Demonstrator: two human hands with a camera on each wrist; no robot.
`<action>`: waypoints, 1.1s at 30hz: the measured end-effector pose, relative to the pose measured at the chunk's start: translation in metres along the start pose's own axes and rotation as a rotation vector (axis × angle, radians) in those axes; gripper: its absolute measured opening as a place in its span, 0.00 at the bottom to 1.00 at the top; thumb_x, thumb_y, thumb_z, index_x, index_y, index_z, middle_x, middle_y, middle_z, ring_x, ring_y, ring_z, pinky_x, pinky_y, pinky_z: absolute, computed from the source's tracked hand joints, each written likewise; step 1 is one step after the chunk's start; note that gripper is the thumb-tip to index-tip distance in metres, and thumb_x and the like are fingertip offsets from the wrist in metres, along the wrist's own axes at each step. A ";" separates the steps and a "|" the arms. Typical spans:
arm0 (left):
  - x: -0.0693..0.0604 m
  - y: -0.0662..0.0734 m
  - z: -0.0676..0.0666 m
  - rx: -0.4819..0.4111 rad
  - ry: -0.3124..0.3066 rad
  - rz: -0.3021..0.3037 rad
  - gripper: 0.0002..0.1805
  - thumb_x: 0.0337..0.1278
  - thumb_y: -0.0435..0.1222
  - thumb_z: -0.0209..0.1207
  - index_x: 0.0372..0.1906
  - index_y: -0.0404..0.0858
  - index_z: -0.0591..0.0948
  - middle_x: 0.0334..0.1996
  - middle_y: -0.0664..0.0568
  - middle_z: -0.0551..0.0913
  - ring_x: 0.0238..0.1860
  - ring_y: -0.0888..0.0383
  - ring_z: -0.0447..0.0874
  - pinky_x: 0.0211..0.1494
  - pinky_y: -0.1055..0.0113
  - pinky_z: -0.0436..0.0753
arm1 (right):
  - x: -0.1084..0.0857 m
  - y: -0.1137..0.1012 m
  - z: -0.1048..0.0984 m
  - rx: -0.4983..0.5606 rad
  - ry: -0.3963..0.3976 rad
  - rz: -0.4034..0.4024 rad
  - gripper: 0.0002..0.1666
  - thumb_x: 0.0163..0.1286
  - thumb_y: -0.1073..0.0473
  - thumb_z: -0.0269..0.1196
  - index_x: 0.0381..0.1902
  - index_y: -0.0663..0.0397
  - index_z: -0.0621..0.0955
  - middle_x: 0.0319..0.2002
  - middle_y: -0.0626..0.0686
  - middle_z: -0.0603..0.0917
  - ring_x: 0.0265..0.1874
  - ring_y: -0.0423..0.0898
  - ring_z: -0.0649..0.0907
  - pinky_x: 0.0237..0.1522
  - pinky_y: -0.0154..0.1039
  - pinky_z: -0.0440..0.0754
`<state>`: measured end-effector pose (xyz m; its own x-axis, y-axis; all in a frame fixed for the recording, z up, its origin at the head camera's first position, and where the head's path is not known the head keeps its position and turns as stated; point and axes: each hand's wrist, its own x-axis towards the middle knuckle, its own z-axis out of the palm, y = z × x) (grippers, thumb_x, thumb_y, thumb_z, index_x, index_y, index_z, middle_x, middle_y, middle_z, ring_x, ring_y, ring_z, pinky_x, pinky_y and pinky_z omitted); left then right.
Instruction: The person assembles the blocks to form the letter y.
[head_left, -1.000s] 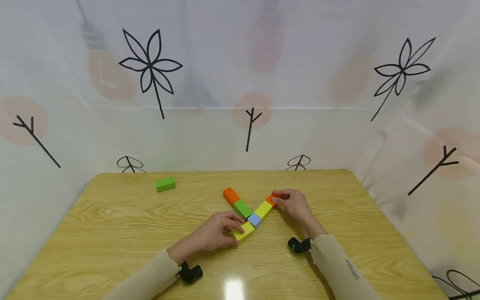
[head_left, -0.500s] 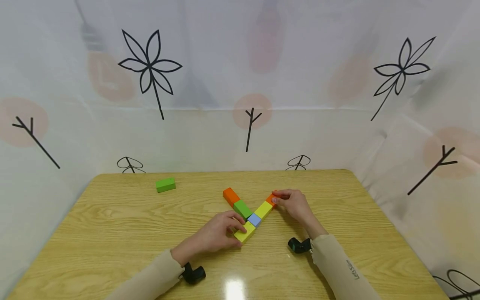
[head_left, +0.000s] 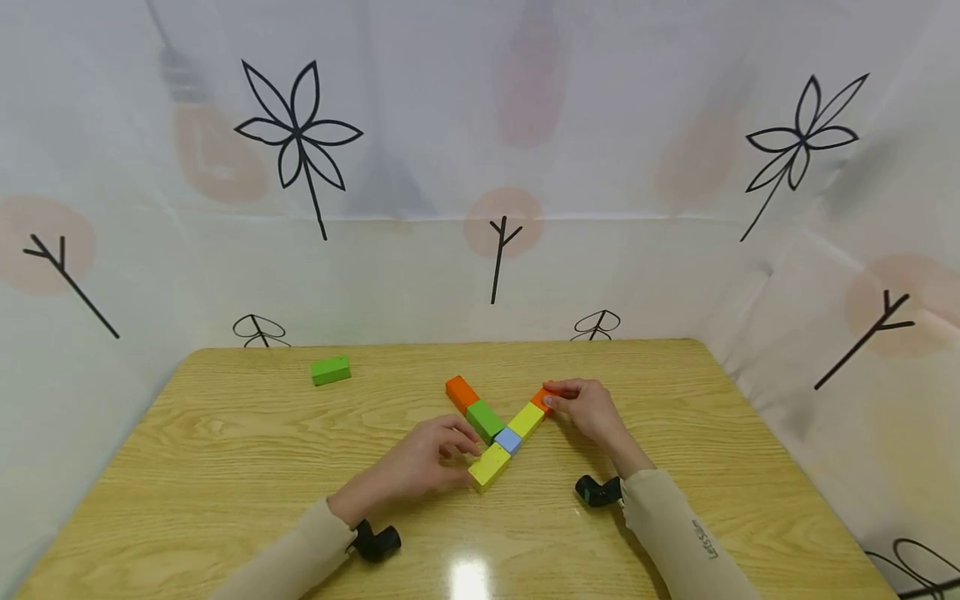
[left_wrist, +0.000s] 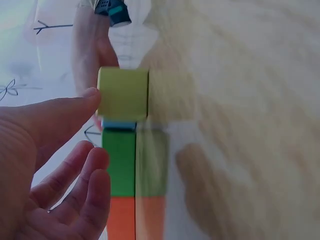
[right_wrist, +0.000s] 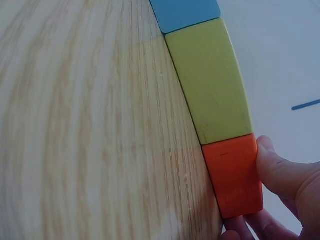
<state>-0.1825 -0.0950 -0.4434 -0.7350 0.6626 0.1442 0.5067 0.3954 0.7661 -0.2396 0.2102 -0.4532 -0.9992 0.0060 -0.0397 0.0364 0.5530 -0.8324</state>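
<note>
Several toy blocks form a Y on the table. Its stem is a yellow block, touching a blue block at the junction. The right arm runs through a second yellow block to an orange block, whose far end my right hand pinches between thumb and fingers. A green block and another orange block make up the left arm. My left hand hovers beside the stem, fingers loosely bent and off it; whether the thumb touches the yellow block is unclear.
A lone green block lies at the table's back left. Black wrist devices, one below the left cuff and one by the right cuff, sit close to the wooden tabletop. A patterned cloth stands behind the table.
My left hand slid the stem's yellow block slightly right into line with the blue one, then let go and drew back left. My right hand stays on the orange block.
</note>
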 end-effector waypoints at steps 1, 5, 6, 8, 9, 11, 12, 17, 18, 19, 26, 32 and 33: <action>-0.001 -0.002 -0.003 0.010 0.007 -0.006 0.11 0.54 0.34 0.72 0.44 0.42 0.87 0.51 0.58 0.79 0.48 0.59 0.78 0.49 0.65 0.81 | 0.000 0.000 0.000 0.001 0.001 0.002 0.18 0.66 0.59 0.70 0.53 0.57 0.86 0.58 0.60 0.81 0.56 0.57 0.79 0.53 0.49 0.79; -0.005 -0.008 -0.018 0.053 0.058 -0.023 0.10 0.57 0.34 0.70 0.45 0.40 0.87 0.49 0.61 0.79 0.48 0.57 0.78 0.48 0.61 0.80 | 0.000 0.000 0.000 0.004 0.003 0.004 0.18 0.66 0.59 0.70 0.53 0.57 0.86 0.58 0.60 0.81 0.55 0.57 0.79 0.53 0.48 0.80; -0.006 -0.010 -0.023 0.066 0.077 -0.023 0.10 0.57 0.34 0.70 0.45 0.40 0.87 0.48 0.61 0.79 0.48 0.56 0.79 0.47 0.60 0.80 | 0.000 0.000 0.000 0.005 0.004 0.004 0.18 0.66 0.59 0.70 0.53 0.58 0.86 0.58 0.60 0.81 0.55 0.57 0.80 0.52 0.48 0.80; -0.009 -0.013 -0.032 0.081 0.119 -0.032 0.10 0.58 0.34 0.70 0.45 0.39 0.87 0.48 0.60 0.80 0.49 0.55 0.79 0.47 0.58 0.80 | 0.000 0.000 0.000 0.007 0.004 0.005 0.18 0.66 0.60 0.69 0.53 0.58 0.86 0.58 0.61 0.81 0.55 0.57 0.80 0.52 0.48 0.80; -0.010 -0.016 -0.037 0.092 0.141 -0.038 0.10 0.58 0.34 0.70 0.45 0.40 0.87 0.49 0.60 0.80 0.49 0.54 0.79 0.47 0.58 0.80 | 0.000 0.000 0.000 0.007 0.005 0.003 0.18 0.66 0.60 0.69 0.53 0.58 0.86 0.57 0.61 0.81 0.55 0.57 0.80 0.52 0.48 0.80; -0.013 -0.021 -0.047 0.111 0.183 -0.048 0.11 0.57 0.33 0.70 0.45 0.40 0.87 0.49 0.58 0.80 0.50 0.51 0.80 0.46 0.58 0.80 | 0.000 0.000 0.000 0.006 0.004 0.003 0.18 0.67 0.60 0.69 0.53 0.58 0.86 0.57 0.61 0.81 0.55 0.57 0.80 0.52 0.47 0.80; -0.014 -0.023 -0.052 0.126 0.203 -0.052 0.11 0.57 0.33 0.70 0.45 0.40 0.87 0.50 0.57 0.80 0.50 0.51 0.80 0.46 0.57 0.80 | 0.000 0.000 0.000 0.006 0.004 0.003 0.18 0.67 0.60 0.69 0.53 0.58 0.86 0.57 0.61 0.81 0.55 0.57 0.80 0.52 0.47 0.80; -0.022 -0.038 -0.072 0.187 0.290 -0.112 0.11 0.58 0.34 0.69 0.47 0.40 0.87 0.53 0.54 0.80 0.52 0.48 0.79 0.48 0.52 0.80 | 0.000 0.000 0.000 0.000 0.002 0.003 0.18 0.67 0.60 0.69 0.54 0.58 0.86 0.58 0.62 0.81 0.56 0.58 0.79 0.53 0.48 0.80; -0.023 -0.042 -0.075 0.204 0.305 -0.125 0.11 0.59 0.34 0.69 0.47 0.40 0.87 0.54 0.53 0.80 0.53 0.48 0.79 0.49 0.51 0.80 | 0.000 0.000 0.000 -0.001 0.001 0.004 0.18 0.67 0.60 0.69 0.54 0.58 0.86 0.58 0.62 0.81 0.56 0.58 0.79 0.53 0.48 0.80; -0.025 -0.045 -0.078 0.220 0.321 -0.136 0.12 0.59 0.35 0.69 0.47 0.40 0.87 0.54 0.52 0.80 0.54 0.48 0.78 0.50 0.50 0.80 | 0.000 0.000 0.000 -0.004 0.001 0.003 0.18 0.67 0.60 0.69 0.54 0.58 0.86 0.58 0.62 0.81 0.56 0.58 0.79 0.53 0.49 0.80; -0.035 -0.067 -0.100 0.266 0.423 -0.181 0.15 0.60 0.33 0.68 0.51 0.34 0.85 0.59 0.42 0.78 0.62 0.39 0.72 0.59 0.39 0.74 | 0.000 0.001 0.000 -0.001 -0.001 -0.005 0.18 0.67 0.60 0.69 0.53 0.58 0.86 0.59 0.61 0.81 0.56 0.58 0.79 0.52 0.47 0.80; -0.041 -0.083 -0.118 0.254 0.466 -0.260 0.17 0.62 0.32 0.65 0.55 0.33 0.83 0.64 0.40 0.74 0.67 0.35 0.65 0.65 0.37 0.66 | 0.001 0.001 0.000 -0.003 -0.002 -0.011 0.17 0.67 0.60 0.69 0.53 0.58 0.86 0.59 0.60 0.81 0.56 0.57 0.80 0.51 0.46 0.81; -0.042 -0.086 -0.120 0.257 0.471 -0.269 0.17 0.63 0.32 0.65 0.55 0.33 0.83 0.64 0.40 0.74 0.67 0.35 0.65 0.65 0.37 0.65 | 0.001 0.001 0.000 -0.004 -0.002 -0.012 0.17 0.67 0.59 0.69 0.53 0.58 0.86 0.58 0.60 0.81 0.55 0.57 0.80 0.51 0.46 0.81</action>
<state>-0.2492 -0.2334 -0.4402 -0.9433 0.1881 0.2737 0.3252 0.6903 0.6463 -0.2401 0.2104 -0.4540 -0.9995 -0.0026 -0.0314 0.0247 0.5567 -0.8303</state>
